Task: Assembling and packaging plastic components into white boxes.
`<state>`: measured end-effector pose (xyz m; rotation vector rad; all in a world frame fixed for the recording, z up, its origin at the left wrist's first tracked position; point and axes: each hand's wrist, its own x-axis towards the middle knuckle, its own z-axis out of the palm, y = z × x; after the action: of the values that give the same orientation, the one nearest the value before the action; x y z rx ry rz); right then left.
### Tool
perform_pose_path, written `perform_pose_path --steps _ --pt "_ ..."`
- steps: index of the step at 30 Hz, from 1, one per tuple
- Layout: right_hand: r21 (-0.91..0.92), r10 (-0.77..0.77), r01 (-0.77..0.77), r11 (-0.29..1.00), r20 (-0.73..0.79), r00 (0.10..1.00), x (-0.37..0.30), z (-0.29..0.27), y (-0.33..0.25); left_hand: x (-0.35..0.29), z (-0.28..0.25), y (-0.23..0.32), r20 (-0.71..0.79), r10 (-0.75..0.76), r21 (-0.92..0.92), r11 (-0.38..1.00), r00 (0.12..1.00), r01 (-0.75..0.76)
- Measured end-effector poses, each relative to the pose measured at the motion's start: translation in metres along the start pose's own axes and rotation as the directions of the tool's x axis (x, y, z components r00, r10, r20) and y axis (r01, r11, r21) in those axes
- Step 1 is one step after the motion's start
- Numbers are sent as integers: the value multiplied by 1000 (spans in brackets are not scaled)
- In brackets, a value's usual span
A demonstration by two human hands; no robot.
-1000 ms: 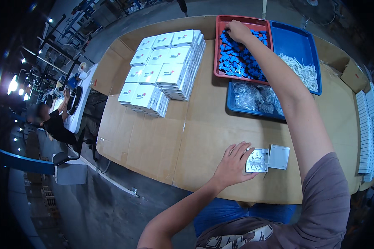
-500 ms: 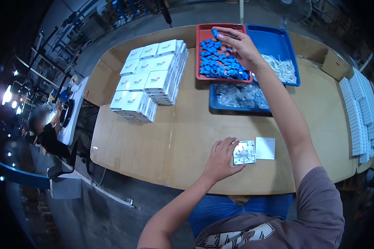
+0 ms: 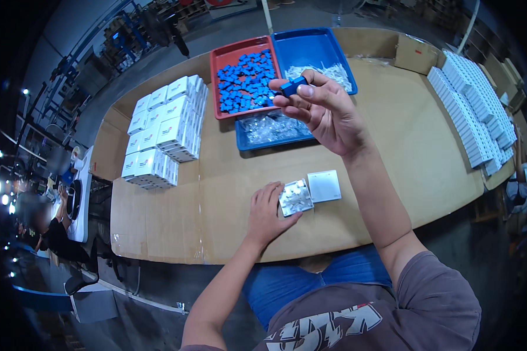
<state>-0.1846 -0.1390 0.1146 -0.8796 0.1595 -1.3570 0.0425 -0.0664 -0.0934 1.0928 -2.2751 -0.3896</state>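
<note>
My right hand [image 3: 332,114] is raised over the front of the trays. Its thumb and fingers pinch a small blue plastic block [image 3: 293,86]. Low on the table, my left hand [image 3: 266,213] grips a shallow square white plastic box [image 3: 296,198] by its left side, thumb along the near edge. The box's inside faces up and shows white and shiny parts, too small to make out. Just to its right lies a flat square white cover [image 3: 324,185]. Many more such blue blocks [image 3: 240,82] fill the red tray [image 3: 215,54] at the back.
A blue tray [image 3: 301,44] holds thin white pieces [image 3: 334,73]; another blue tray [image 3: 269,141] holds clear plastic bags [image 3: 269,126]. White boxes [image 3: 170,120] are stacked at left, white slatted pieces [image 3: 468,111] at right, on the cardboard-covered table [image 3: 228,193]. A person [image 3: 64,234] sits far left.
My right hand has come back from above the red tray toward me with the blue block. The view has swung right. My left hand stays on the white box.
</note>
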Motion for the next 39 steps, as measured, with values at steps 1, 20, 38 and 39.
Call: perform_pose_path --steps 1,20,38,39 --pt "2 -4 4 1000 -7 1000 -7 1 0 -1 0 0 -1 -5 12 1000 1000 5" --pt "-146 123 -285 947 -656 745 -144 -97 116 -4 12 -12 -52 -127 -7 992 991 127" --pt "-968 -113 -100 230 -129 985 -126 -90 146 -5 10 -12 -27 -148 -31 989 989 148" --pt "-966 -83 -122 226 -144 986 -126 -91 146 -6 10 -13 -28 -151 -32 988 988 150"
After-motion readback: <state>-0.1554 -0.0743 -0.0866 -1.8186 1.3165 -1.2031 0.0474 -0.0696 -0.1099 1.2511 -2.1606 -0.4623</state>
